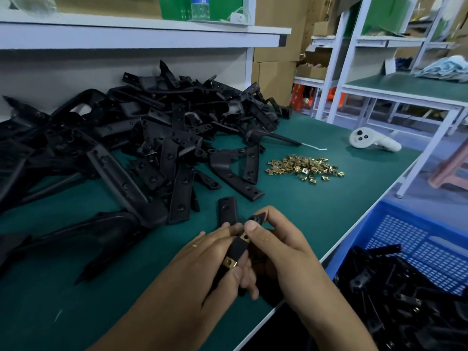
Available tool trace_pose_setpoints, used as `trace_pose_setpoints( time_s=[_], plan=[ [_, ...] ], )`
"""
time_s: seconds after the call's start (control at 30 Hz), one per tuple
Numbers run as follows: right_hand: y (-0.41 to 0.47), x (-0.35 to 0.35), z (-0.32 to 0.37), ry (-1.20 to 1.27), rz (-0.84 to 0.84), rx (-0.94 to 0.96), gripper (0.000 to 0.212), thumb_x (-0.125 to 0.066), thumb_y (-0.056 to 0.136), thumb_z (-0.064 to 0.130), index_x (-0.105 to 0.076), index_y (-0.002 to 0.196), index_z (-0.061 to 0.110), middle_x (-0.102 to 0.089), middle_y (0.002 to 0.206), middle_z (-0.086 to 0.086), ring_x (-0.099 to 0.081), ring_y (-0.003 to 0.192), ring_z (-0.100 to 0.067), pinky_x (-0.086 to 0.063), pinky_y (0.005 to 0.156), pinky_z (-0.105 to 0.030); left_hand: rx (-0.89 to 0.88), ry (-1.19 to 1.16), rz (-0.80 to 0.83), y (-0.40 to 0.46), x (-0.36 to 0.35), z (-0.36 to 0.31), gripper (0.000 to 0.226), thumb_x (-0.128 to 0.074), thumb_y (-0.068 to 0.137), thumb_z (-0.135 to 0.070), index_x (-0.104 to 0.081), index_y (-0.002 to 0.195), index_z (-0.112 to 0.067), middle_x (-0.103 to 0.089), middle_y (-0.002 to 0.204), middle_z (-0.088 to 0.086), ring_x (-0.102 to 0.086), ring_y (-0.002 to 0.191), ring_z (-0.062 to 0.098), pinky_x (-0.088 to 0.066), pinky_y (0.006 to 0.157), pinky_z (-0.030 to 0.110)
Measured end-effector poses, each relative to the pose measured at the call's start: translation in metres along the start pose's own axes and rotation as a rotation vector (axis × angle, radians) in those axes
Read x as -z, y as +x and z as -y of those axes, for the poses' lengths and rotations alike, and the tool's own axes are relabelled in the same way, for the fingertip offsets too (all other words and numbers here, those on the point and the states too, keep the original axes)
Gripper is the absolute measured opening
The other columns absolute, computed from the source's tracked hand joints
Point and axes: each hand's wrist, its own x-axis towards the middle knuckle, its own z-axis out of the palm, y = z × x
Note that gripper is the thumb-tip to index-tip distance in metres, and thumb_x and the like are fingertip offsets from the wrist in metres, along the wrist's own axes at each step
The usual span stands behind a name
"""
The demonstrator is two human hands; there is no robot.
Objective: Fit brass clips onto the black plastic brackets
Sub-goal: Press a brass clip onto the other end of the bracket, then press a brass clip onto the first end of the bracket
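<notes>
Green-topped bench (316,214) with heaped black brackets (141,138), loose brass clips (305,168), white controller (374,143).

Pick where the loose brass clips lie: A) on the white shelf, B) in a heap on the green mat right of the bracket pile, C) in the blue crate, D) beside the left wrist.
B: the brass clips sit heaped on the green mat, right of the bracket pile.

Bare mat (298,211) lies between bracket pile (131,148) and clip heap (305,168).
</notes>
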Motion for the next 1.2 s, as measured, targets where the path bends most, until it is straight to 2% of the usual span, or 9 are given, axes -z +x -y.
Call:
trace_pose_setpoints(
  time_s=[0.2,0.4,0.57,0.63,0.73,0.8,0.87,1.0,1.2],
  plan=[
    [0.001,0.002,-0.004,0.02,0.009,0.025,0.018,-0.058,0.103,0.028,-0.058,0.091,0.015,-0.062,0.071,-0.029,-0.059,0.055,-0.031,-0.048,0.047,-0.031,0.026,0.008,0.019,0.002,-0.001,-0.004,0.056,-0.002,0.075,-0.069,0.005,0.129,-0.059,0.003,0.138,-0.049,0.021,0.119,-0.041,0.006,0.104,-0.004],
    [0.0,0.004,-0.005,0.038,-0.007,0.032,0.02,-0.058,0.102,0.025,-0.055,0.09,0.01,-0.062,0.069,-0.03,-0.058,0.05,-0.03,-0.048,0.044,-0.029,0.051,-0.105,-0.033,0.002,-0.012,0.008,0.05,-0.031,0.1,-0.051,-0.017,0.148,-0.057,-0.007,0.13,-0.068,0.004,0.133,-0.035,0.0,0.106,-0.005],
    [0.002,0.01,-0.002,0.039,-0.198,0.103,0.025,-0.06,0.1,0.024,-0.054,0.078,0.012,-0.056,0.057,-0.018,-0.049,0.037,-0.024,-0.041,0.038,-0.025,-0.01,-0.12,-0.076,-0.002,-0.005,0.012,0.067,-0.021,0.094,-0.08,-0.027,0.155,-0.053,-0.015,0.155,-0.049,-0.005,0.148,-0.017,-0.021,0.119,0.026],
    [-0.002,0.021,0.006,0.189,-0.303,0.209,0.021,-0.063,0.095,0.022,-0.059,0.077,0.014,-0.056,0.06,-0.011,-0.051,0.041,-0.018,-0.045,0.04,-0.023,0.029,-0.118,-0.208,-0.005,-0.001,0.017,0.063,-0.022,0.096,-0.079,-0.034,0.152,-0.052,-0.022,0.153,-0.046,-0.014,0.148,-0.014,-0.026,0.112,0.024],
    [-0.015,0.047,0.02,0.741,-0.267,0.431,0.021,-0.055,0.103,0.017,-0.07,0.092,0.008,-0.066,0.078,-0.003,-0.062,0.066,-0.009,-0.054,0.07,-0.018,0.143,-0.07,-0.418,-0.006,0.003,0.024,0.057,-0.024,0.097,-0.073,-0.044,0.145,-0.05,-0.033,0.143,-0.044,-0.025,0.139,-0.018,-0.027,0.103,0.013],
    [-0.021,0.057,0.023,1.15,-0.059,0.472,0.028,-0.037,0.111,0.017,-0.061,0.104,0.003,-0.057,0.078,-0.004,-0.053,0.062,-0.011,-0.045,0.056,-0.017,0.202,-0.052,-0.481,-0.004,0.003,0.029,0.05,-0.026,0.099,-0.065,-0.047,0.141,-0.048,-0.039,0.135,-0.04,-0.03,0.131,-0.019,-0.027,0.101,0.014],
    [-0.023,0.059,0.022,1.268,-0.158,0.449,0.024,-0.036,0.109,0.017,-0.056,0.101,0.005,-0.049,0.072,-0.001,-0.046,0.055,-0.012,-0.039,0.046,-0.02,0.246,-0.014,-0.512,-0.001,0.003,0.031,0.047,-0.03,0.1,-0.056,-0.051,0.139,-0.042,-0.043,0.134,-0.031,-0.036,0.13,-0.005,-0.027,0.105,0.024],
    [-0.01,0.053,0.017,0.96,-0.579,0.263,0.029,-0.041,0.107,0.022,-0.058,0.09,0.006,-0.045,0.065,0.001,-0.04,0.046,-0.008,-0.033,0.038,-0.017,0.369,0.082,-0.447,0.006,0.004,0.028,0.052,-0.038,0.098,-0.06,-0.05,0.144,-0.038,-0.037,0.152,-0.009,-0.027,0.143,0.022,-0.029,0.115,0.049],
    [0.0,0.036,0.011,0.389,-0.655,0.187,0.02,-0.046,0.104,0.013,-0.059,0.09,0.006,-0.054,0.066,-0.008,-0.045,0.049,-0.016,-0.037,0.041,-0.026,0.592,0.2,-0.151,0.011,0.005,0.035,0.066,-0.036,0.095,-0.062,-0.023,0.157,-0.047,-0.017,0.167,-0.006,-0.01,0.153,0.021,-0.017,0.125,0.05]
  ],
)
